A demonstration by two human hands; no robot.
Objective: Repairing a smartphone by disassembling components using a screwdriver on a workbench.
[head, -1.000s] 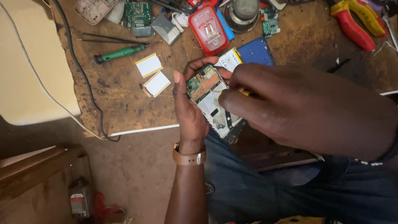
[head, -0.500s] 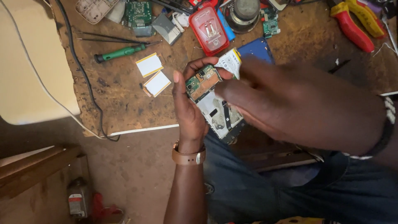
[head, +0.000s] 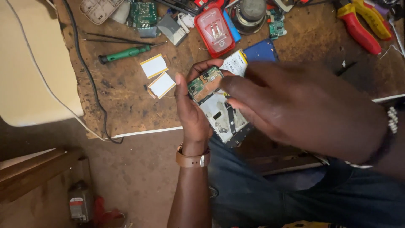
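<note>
My left hand (head: 192,112) grips an opened phone (head: 219,112) from its left side, back cover off, over the front edge of the worn wooden workbench (head: 126,101). A green circuit board (head: 203,83) shows at the phone's top end, a pale metal frame below it. My right hand (head: 303,109) comes in from the right and covers the phone's right half. Its fingertips rest on the board's edge and seem to pinch a thin tool, mostly hidden. A brown watch strap circles my left wrist.
On the bench lie two white-and-yellow battery packs (head: 157,75), a green screwdriver (head: 126,53), a red charger (head: 214,29), a blue phone part (head: 260,50), a small green board (head: 143,13), red and yellow pliers (head: 360,23) and a black cable (head: 90,84). My jeans-clad legs are below.
My right hand has slid left over the phone, its fingertips now at the circuit board. The left hand has kept the phone almost still.
</note>
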